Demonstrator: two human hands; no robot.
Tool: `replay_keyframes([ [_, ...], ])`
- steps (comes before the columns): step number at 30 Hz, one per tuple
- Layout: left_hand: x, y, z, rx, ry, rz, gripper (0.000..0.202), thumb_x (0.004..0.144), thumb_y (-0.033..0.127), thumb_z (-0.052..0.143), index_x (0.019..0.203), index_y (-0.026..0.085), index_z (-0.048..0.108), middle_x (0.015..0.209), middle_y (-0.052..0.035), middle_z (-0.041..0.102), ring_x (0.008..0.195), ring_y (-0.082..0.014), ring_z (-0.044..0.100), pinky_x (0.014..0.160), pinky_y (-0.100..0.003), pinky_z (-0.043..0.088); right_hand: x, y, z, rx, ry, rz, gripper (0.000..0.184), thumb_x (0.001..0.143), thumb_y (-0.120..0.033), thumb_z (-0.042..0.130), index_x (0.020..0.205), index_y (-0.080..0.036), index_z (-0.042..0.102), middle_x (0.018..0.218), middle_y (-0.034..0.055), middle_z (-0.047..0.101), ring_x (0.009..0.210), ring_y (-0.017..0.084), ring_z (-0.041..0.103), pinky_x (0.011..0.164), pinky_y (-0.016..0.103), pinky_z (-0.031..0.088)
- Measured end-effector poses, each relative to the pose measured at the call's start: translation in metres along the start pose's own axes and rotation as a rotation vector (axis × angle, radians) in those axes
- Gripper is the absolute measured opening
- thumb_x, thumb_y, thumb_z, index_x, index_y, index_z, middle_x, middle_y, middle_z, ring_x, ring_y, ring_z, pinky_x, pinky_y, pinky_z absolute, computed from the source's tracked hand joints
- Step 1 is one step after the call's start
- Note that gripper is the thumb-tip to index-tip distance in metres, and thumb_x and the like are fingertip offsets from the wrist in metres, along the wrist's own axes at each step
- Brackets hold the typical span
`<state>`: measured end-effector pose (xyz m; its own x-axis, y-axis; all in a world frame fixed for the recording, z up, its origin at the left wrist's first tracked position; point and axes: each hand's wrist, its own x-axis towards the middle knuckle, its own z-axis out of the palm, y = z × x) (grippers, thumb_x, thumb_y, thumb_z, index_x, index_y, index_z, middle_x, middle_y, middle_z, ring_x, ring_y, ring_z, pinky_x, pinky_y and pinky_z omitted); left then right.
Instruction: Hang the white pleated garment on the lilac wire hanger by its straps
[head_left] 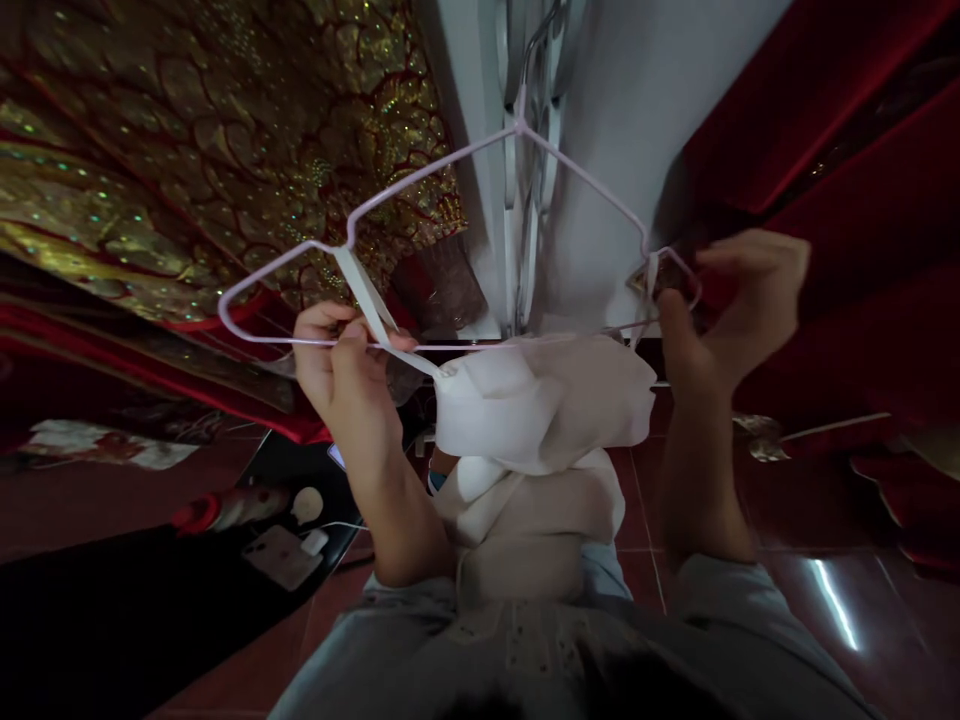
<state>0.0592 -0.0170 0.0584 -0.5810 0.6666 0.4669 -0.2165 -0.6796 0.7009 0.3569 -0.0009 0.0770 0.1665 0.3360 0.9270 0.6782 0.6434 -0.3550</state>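
Observation:
A thin pale pink hanger (pixel 439 170) hangs by its hook in front of me. A white garment (pixel 540 400) droops from it by two straps. My left hand (pixel 341 360) is closed on the left strap (pixel 367 295) and the hanger's bottom bar. Over at the hanger's right end, my right hand (pixel 731 300) pinches the right strap (pixel 651 275). The garment's lower part falls toward my lap.
Gold and red embroidered fabric (pixel 187 150) hangs at the left. Red cloth (pixel 862 150) hangs at the right. A white post (pixel 480 150) stands behind the hanger. On a dark surface at lower left lie a phone (pixel 281 555), a charger and a red-ended object (pixel 217 512). The floor is red tile.

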Motion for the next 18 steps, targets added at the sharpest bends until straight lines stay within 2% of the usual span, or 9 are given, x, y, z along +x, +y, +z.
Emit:
replay_keyframes([
  [1, -0.002, 0.0, 0.001, -0.004, 0.01, 0.006, 0.014, 0.08, 0.01, 0.069, 0.093, 0.015, 0.065, 0.07, 0.0056, 0.07, 0.049, -0.01, 0.067, 0.055, -0.022, 0.058, -0.002, -0.005, -0.001, 0.025, 0.05, -0.028, 0.019, 0.097, -0.046, 0.077, 0.1, -0.028, 0.072, 0.089, 0.0061, 0.063, 0.085, 0.024, 0.061, 0.069, 0.039, 0.049],
  [2, -0.004, 0.001, 0.002, -0.008, 0.016, 0.006, 0.014, 0.081, 0.01, 0.069, 0.094, 0.015, 0.065, 0.071, 0.0053, 0.07, 0.049, -0.0093, 0.065, 0.056, -0.021, 0.058, -0.004, -0.011, -0.003, 0.058, 0.032, -0.042, 0.014, 0.098, -0.041, 0.076, 0.1, -0.028, 0.072, 0.088, 0.0051, 0.063, 0.08, 0.022, 0.059, 0.065, 0.037, 0.046],
  [3, -0.007, 0.001, 0.003, -0.012, 0.021, 0.0, 0.014, 0.082, 0.01, 0.069, 0.095, 0.016, 0.064, 0.07, 0.0052, 0.07, 0.049, -0.0089, 0.064, 0.057, -0.021, 0.057, -0.007, -0.018, -0.004, 0.09, -0.048, -0.046, 0.009, 0.098, -0.036, 0.074, 0.103, -0.029, 0.073, 0.091, 0.0047, 0.066, 0.078, 0.021, 0.059, 0.063, 0.036, 0.045],
  [4, -0.01, 0.001, 0.005, -0.015, 0.025, -0.008, 0.015, 0.083, 0.01, 0.069, 0.096, 0.016, 0.064, 0.068, 0.0055, 0.069, 0.05, -0.0089, 0.064, 0.058, -0.021, 0.058, -0.01, -0.025, -0.005, 0.117, -0.174, -0.051, 0.012, 0.098, -0.031, 0.073, 0.11, -0.03, 0.074, 0.098, 0.0051, 0.071, 0.081, 0.021, 0.063, 0.065, 0.037, 0.047],
  [6, -0.016, 0.0, 0.007, -0.022, 0.028, -0.025, 0.017, 0.085, 0.009, 0.071, 0.098, 0.017, 0.064, 0.065, 0.0059, 0.067, 0.052, -0.0093, 0.064, 0.062, -0.021, 0.059, -0.019, -0.036, -0.006, 0.14, -0.446, -0.064, 0.029, 0.099, -0.027, 0.071, 0.127, -0.031, 0.073, 0.117, 0.0063, 0.077, 0.098, 0.024, 0.071, 0.078, 0.041, 0.056],
  [8, -0.021, -0.002, 0.008, -0.037, 0.027, -0.04, 0.02, 0.085, 0.009, 0.077, 0.099, 0.017, 0.064, 0.068, 0.0057, 0.068, 0.055, -0.0093, 0.065, 0.065, -0.021, 0.06, -0.03, -0.041, -0.004, 0.119, -0.574, -0.067, 0.033, 0.1, -0.028, 0.071, 0.133, -0.03, 0.072, 0.124, 0.0062, 0.079, 0.111, 0.027, 0.073, 0.094, 0.047, 0.057],
  [13, -0.032, -0.01, 0.001, -0.024, -0.075, -0.145, 0.029, 0.089, 0.028, 0.094, 0.102, 0.019, 0.069, 0.075, 0.0025, 0.072, 0.069, -0.0126, 0.073, 0.079, -0.024, 0.061, -0.051, -0.034, 0.006, 0.067, -0.495, 0.045, 0.022, 0.1, -0.029, 0.071, 0.121, -0.033, 0.076, 0.111, 0.0023, 0.079, 0.108, 0.025, 0.069, 0.107, 0.051, 0.049],
  [16, -0.035, -0.011, -0.006, 0.094, -0.136, -0.2, 0.029, 0.092, 0.039, 0.092, 0.104, 0.021, 0.074, 0.084, -0.0009, 0.076, 0.083, -0.0173, 0.078, 0.091, -0.03, 0.062, -0.058, -0.033, 0.012, 0.034, -0.464, 0.107, 0.02, 0.1, -0.032, 0.07, 0.118, -0.033, 0.078, 0.108, 0.0028, 0.075, 0.111, 0.026, 0.067, 0.109, 0.052, 0.048],
  [18, -0.037, -0.011, -0.008, 0.206, -0.202, -0.233, 0.028, 0.093, 0.044, 0.092, 0.1, 0.02, 0.078, 0.089, -0.0034, 0.079, 0.09, -0.0192, 0.079, 0.092, -0.03, 0.061, -0.062, -0.036, 0.017, 0.02, -0.459, 0.133, 0.02, 0.1, -0.033, 0.07, 0.118, -0.033, 0.079, 0.109, 0.0038, 0.074, 0.114, 0.027, 0.066, 0.109, 0.053, 0.048],
])
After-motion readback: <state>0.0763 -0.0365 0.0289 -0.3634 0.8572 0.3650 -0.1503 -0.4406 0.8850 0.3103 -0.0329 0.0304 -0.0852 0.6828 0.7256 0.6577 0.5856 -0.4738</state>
